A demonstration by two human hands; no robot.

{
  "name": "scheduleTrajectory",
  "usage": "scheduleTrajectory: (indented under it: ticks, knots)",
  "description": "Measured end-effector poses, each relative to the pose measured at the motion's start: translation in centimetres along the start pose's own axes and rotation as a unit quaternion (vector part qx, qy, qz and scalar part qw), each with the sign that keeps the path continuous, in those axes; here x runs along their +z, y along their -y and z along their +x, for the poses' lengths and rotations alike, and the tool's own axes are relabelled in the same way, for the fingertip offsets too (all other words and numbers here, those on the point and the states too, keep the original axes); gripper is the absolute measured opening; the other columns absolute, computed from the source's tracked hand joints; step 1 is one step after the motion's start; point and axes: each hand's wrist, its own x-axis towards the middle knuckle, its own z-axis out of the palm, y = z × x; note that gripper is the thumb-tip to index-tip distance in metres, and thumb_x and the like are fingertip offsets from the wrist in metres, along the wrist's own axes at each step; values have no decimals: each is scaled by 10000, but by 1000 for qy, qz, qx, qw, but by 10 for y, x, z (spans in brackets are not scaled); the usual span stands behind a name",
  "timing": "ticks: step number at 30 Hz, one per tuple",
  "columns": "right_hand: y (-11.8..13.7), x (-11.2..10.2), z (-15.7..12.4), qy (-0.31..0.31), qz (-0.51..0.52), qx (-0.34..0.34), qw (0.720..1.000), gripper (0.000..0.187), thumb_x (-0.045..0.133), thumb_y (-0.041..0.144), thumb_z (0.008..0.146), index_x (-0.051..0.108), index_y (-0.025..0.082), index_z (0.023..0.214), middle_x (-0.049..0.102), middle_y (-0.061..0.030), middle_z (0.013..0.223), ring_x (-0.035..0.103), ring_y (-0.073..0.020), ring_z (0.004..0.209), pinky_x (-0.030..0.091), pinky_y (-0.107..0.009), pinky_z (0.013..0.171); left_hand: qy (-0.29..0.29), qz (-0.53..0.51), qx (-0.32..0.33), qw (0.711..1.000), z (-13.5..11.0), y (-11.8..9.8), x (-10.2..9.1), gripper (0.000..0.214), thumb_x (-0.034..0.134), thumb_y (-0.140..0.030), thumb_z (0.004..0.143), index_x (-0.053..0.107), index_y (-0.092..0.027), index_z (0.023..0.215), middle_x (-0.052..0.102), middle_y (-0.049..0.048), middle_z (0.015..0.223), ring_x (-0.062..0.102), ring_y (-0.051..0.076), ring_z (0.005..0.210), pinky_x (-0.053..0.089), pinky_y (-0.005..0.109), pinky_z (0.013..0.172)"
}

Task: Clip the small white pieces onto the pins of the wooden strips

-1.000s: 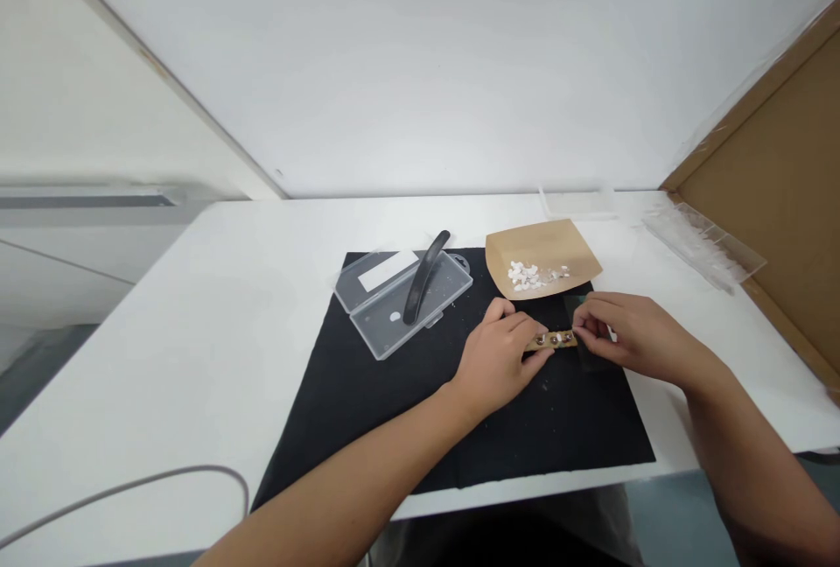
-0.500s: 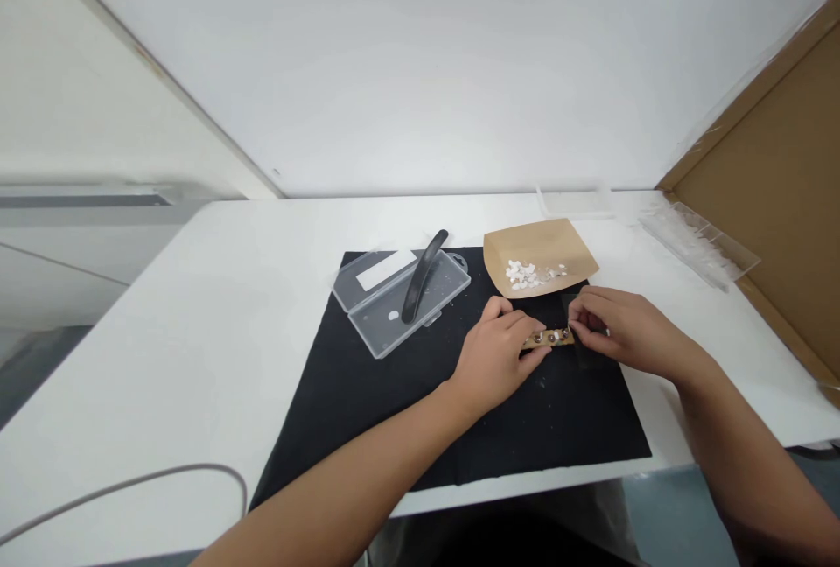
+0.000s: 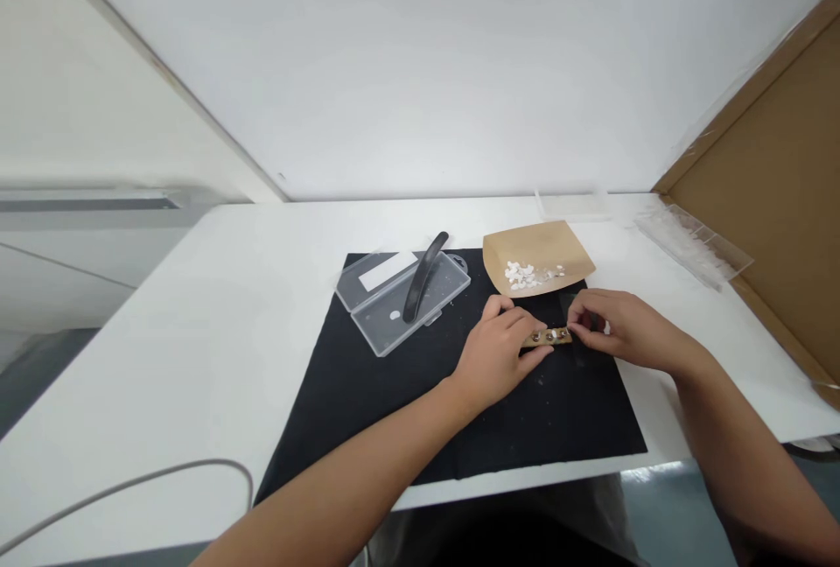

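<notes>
A narrow tan strip [image 3: 552, 337] lies on the right half of the black mat [image 3: 367, 383], a row of shiny dark round studs along it. The left hand [image 3: 500, 348] is bent over the strip's left end, fingers on the far side and thumb on the near one, holding it down on the mat. The right hand [image 3: 610, 326] is nearly closed, its thumb and forefinger tips together at the strip's other end — whether a small piece is pinched there, I cannot tell. A brown paper tray [image 3: 542, 243] straddles the mat's far edge toward the right, with small white pieces [image 3: 521, 275] in it. On the mat's far left part rests an opened clear plastic case [image 3: 381, 335], a curved black handle [image 3: 420, 287] lying tilted across it. Beyond the mat, on the white table [image 3: 197, 331], stand a shallow clear tray [image 3: 574, 206] behind and a clear divided box [image 3: 696, 243] to the right; a grey cable [image 3: 131, 486] loops left of the mat.
</notes>
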Motion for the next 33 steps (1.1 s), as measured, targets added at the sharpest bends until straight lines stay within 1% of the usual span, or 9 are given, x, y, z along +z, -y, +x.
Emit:
scheduleTrajectory:
  ticks: [4, 7, 9, 11, 13, 19, 22, 26, 33]
  knots:
    - [-1, 0, 0, 2, 12, 2, 1000, 64, 621, 276, 992, 675, 242, 988, 717, -11, 923, 650, -158, 793, 492, -282, 718, -13, -6, 22, 1000, 4, -6, 0, 192, 767, -320, 963, 728, -186, 1094, 785, 77, 1046, 608, 265, 1039, 507, 443, 994]
    - [-2, -1, 1, 5, 11, 2, 1000, 101, 593, 300, 1012, 670, 239, 988, 719, -19, 926, 649, -169, 800, 486, -294, 716, 15, 21, 41, 999, 8, -12, -3, 167, 730, -297, 980, 727, -172, 1092, 781, 82, 1046, 613, 261, 1019, 508, 438, 994]
    - [-3, -1, 1, 8, 7, -4, 1000, 135, 569, 321, 1028, 665, 236, 986, 716, -26, 919, 647, -180, 802, 482, -306, 715, 41, 56, 40, 997, 13, -16, -6, 188, 731, -318, 974, 731, -164, 1082, 770, 89, 1011, 604, 274, 1018, 514, 434, 947]
    - [-3, -1, 0, 9, 2, -8, 1000, 173, 542, 345, 1049, 661, 235, 988, 711, -31, 912, 643, -190, 805, 479, -318, 720, 57, 94, 29, 993, 18, -20, -8, 220, 745, -371, 963, 739, -170, 1053, 755, 91, 975, 597, 289, 1030, 505, 432, 891]
    - [-3, -1, 0, 10, 0, -10, 1000, 204, 514, 363, 1068, 657, 236, 998, 709, -34, 917, 641, -197, 815, 475, -327, 727, 70, 122, 15, 990, 24, -25, -7, 237, 756, -416, 954, 743, -186, 1007, 746, 86, 960, 601, 292, 1033, 486, 432, 875]
    - [1, -2, 0, 20, 5, -3, 1000, 202, 494, 354, 1081, 638, 239, 999, 725, -32, 988, 651, -204, 888, 459, -334, 771, 105, 133, -35, 985, 34, -34, 6, 206, 716, -386, 983, 749, -191, 924, 757, 65, 954, 635, 270, 990, 445, 428, 884]
    - [2, -2, 1, 26, 7, -1, 1000, 176, 513, 330, 1067, 640, 238, 989, 732, -29, 982, 651, -203, 879, 450, -329, 770, 102, 117, -62, 986, 35, -34, 10, 185, 692, -357, 1005, 762, -209, 920, 770, 39, 947, 650, 243, 961, 426, 420, 895]
    - [3, -2, 2, 30, 12, 3, 999, 182, 506, 327, 1068, 641, 240, 982, 732, -26, 968, 648, -201, 860, 443, -327, 756, 95, 89, -89, 987, 37, -32, 12, 167, 721, -331, 991, 774, -226, 872, 777, 14, 927, 658, 222, 933, 403, 405, 884]
    - [4, -1, 0, 39, -2, 7, 999, 210, 461, 325, 1087, 619, 238, 980, 715, -34, 950, 638, -205, 853, 430, -335, 756, 90, 72, -99, 988, 34, -32, 14, 186, 693, -308, 1012, 779, -232, 865, 785, 2, 968, 652, 217, 942, 372, 414, 870]
